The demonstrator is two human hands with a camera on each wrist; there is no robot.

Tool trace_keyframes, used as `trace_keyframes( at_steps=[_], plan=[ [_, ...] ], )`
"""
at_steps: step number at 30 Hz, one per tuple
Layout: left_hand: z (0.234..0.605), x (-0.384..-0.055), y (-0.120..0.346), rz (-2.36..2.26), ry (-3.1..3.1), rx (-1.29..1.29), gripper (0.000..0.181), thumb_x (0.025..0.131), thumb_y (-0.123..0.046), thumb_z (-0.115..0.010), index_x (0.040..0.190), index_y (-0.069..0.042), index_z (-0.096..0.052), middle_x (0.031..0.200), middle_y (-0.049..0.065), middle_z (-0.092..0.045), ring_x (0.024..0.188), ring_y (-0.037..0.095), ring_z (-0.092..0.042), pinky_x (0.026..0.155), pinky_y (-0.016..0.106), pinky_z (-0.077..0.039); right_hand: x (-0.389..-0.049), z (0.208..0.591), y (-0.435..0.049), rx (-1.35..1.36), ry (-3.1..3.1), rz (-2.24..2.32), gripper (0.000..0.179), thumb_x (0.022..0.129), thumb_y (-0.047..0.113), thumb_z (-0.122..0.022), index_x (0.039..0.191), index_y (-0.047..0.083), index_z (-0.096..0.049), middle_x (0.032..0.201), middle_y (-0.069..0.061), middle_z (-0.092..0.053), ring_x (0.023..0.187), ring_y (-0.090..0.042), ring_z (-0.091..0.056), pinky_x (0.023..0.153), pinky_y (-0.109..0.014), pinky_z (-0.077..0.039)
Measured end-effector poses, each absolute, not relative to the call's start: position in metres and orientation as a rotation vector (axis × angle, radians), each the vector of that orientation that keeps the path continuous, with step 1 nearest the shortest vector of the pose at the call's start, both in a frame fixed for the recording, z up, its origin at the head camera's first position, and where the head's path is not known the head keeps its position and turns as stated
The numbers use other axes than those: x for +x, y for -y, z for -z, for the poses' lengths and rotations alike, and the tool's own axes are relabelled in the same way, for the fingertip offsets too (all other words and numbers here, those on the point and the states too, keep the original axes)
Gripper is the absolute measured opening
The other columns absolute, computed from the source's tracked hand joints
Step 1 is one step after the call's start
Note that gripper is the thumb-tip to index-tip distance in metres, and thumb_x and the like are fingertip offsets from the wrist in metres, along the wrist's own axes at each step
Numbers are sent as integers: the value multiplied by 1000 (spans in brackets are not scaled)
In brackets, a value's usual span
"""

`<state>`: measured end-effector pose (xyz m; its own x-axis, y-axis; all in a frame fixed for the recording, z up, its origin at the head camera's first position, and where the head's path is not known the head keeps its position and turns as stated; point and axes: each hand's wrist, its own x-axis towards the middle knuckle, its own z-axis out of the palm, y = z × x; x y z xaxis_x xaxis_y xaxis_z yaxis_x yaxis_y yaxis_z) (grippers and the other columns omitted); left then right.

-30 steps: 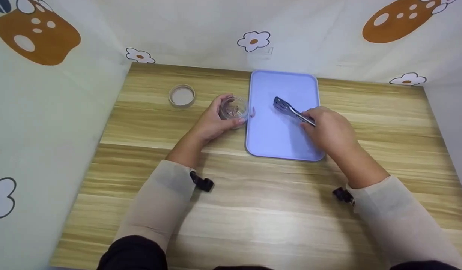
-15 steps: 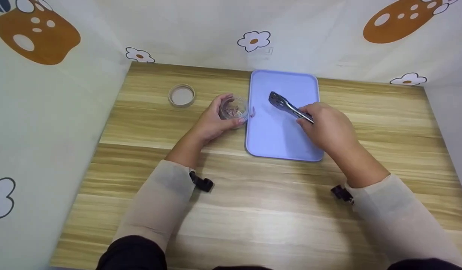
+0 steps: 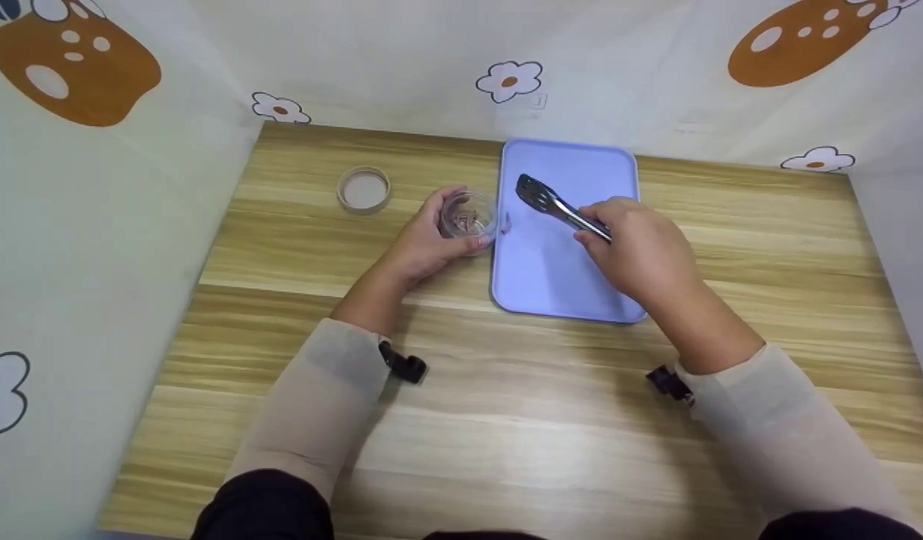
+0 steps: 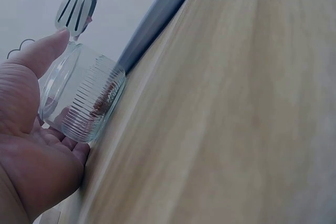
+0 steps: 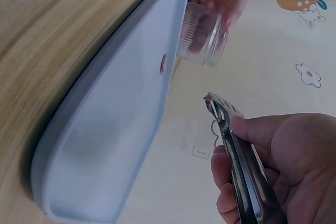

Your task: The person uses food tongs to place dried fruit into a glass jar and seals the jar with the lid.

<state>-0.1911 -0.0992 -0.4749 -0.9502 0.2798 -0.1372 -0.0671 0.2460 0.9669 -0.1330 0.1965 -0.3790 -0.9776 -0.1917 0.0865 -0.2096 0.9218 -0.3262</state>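
My left hand [image 3: 424,240] holds a clear ribbed jar [image 4: 92,95] on the table, thumb along its rim and fingers round the far side. Several small reddish pieces [image 3: 470,220] lie in the bottom of the jar. My right hand [image 3: 645,247] grips metal tongs [image 3: 562,206] with slotted ends, raised above the blue tray [image 3: 558,285]. In the right wrist view a small reddish bit [image 5: 208,98] shows between the tongs' tips. A reddish-purple piece [image 3: 507,223] lies on the tray by its left edge, beside the jar.
A round lid [image 3: 364,190] lies on the wooden table [image 3: 461,420] left of the jar. The patterned wall covering [image 3: 401,67] rises close behind the tray and along the left side. Each sleeve carries a small black camera [image 3: 406,367] near the wrist.
My right hand has moved the tongs left and toward the back of the tray, bringing their tips nearer the jar. The left hand and jar have stayed in place.
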Motion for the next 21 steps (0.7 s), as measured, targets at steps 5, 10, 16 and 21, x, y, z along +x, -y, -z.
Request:
trace_keyframes(
  at_steps=[5, 10, 16, 21],
  plan=[
    [476, -191, 99, -1750, -2257, 209, 98, 81, -36, -95, 161, -25, -41, 164, 0, -49, 155, 22, -43, 135, 38, -23, -131, 380, -186, 368, 2984, -549, 26, 100, 24, -77, 122, 11, -78, 109, -10, -77, 92, -30, -70, 77, -50, -56],
    [478, -192, 98, -1762, -2261, 236, 96, 82, -33, -94, 161, -20, -41, 164, 2, -50, 156, 21, -42, 135, 36, -23, -127, 380, -175, 436, 2939, -572, 26, 99, 25, -78, 122, 13, -79, 109, -8, -78, 94, -27, -71, 79, -49, -57],
    [478, -193, 98, -1749, -2269, 210, 96, 81, -36, -95, 160, -24, -42, 163, 0, -51, 154, 21, -44, 135, 38, -23, -124, 379, -162, 442, 2957, -585, 26, 99, 28, -78, 122, 15, -79, 108, -5, -78, 92, -24, -69, 77, -45, -56],
    [478, -192, 99, -1714, -2286, 182, 96, 80, -42, -95, 159, -28, -43, 163, -1, -51, 153, 21, -44, 135, 44, -22, -122, 378, -154, 448, 2978, -605, 26, 100, 30, -78, 123, 17, -79, 109, -3, -77, 92, -23, -70, 79, -45, -56]
  ],
)
